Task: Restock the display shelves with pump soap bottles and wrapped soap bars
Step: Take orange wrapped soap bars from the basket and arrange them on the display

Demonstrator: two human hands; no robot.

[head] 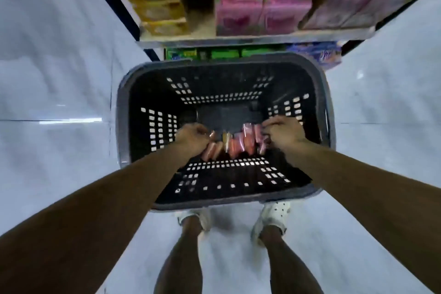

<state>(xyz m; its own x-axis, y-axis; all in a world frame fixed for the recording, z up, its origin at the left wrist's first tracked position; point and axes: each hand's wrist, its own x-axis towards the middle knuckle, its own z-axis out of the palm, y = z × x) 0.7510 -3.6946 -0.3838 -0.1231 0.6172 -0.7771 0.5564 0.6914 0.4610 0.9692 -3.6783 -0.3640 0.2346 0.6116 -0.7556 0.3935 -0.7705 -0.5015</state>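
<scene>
The person reaches both arms down into a black perforated basket (124,112), and the wrapped soap bars (235,144) are held between the two hands as one pressed-together row. The row's long axis runs left to right, parallel to the basket's near and far rims, in the near half of the basket and above its bottom. The pinkish bars stand on edge side by side, their flat faces turned toward the hands, some leaning a little; motion blur hides their count. The left hand (193,138) has its fingers curled against the row's left end, and the right hand (281,133) is curled the same way against the right end, so the row is squeezed between them. Beyond the basket's far rim stand the display shelves (214,40), carrying yellow boxes (160,7) at the left, pink packs (260,14) in the middle and green packs (224,53) on the level below. White shoes (274,215) show just past the near rim.
</scene>
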